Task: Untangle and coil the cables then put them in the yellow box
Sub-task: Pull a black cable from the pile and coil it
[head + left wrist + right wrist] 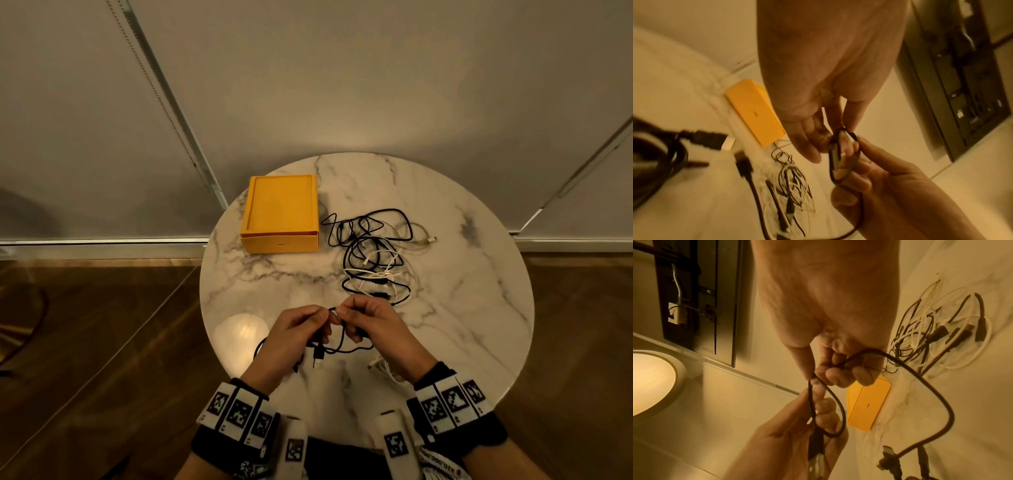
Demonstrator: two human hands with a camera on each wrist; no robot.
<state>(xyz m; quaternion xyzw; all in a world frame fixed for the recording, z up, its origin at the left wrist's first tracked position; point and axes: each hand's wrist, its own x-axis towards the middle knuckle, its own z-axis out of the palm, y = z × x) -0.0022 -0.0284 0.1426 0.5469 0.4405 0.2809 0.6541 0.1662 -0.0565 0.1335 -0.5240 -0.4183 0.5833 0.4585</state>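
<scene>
Above the front of the marble table, both hands work one black cable (343, 337). My left hand (323, 320) holds a small loop of it together with a USB plug (815, 459). My right hand (342, 317) pinches the top of that loop (844, 129) between thumb and finger, and the rest of the cable (931, 386) hangs from its curled fingers. The yellow box (281, 212) stands at the table's far left, its top face unbroken. A tangle of black and white cables (373, 253) lies to the right of the box, beyond my hands.
The round marble table (479, 308) stands against a pale wall, with dark wood floor on both sides. A white cable (385, 368) lies by my right wrist. Under my left hand is more black cable (258, 346). A bright reflection (241, 335) shows at the front left.
</scene>
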